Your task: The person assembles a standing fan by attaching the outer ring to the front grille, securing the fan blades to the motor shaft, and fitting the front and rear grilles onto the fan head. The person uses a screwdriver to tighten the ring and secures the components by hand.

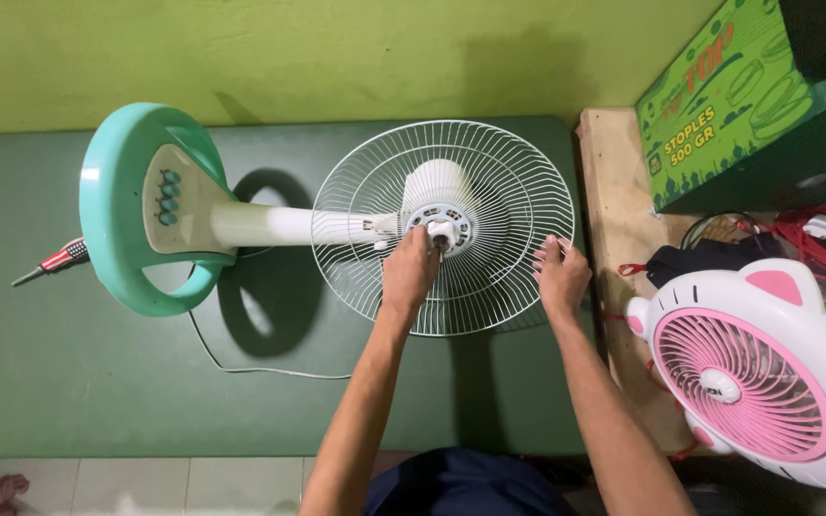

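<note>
At frame centre, my left hand (409,271) pinches the hub (442,230) of the one grille (489,205) with closed fingers, while my right hand (560,275) grips its right rim. Two fans show: the teal fan (145,205) lying left of centre, and a pink fan (752,368) at lower right.

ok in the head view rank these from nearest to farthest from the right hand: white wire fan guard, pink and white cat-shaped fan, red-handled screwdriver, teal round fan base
1. White wire fan guard: right hand grips its right rim.
2. Pink and white cat-shaped fan: further right, off the table.
3. Teal round fan base: far left.
4. Red-handled screwdriver: left of the base.
</note>
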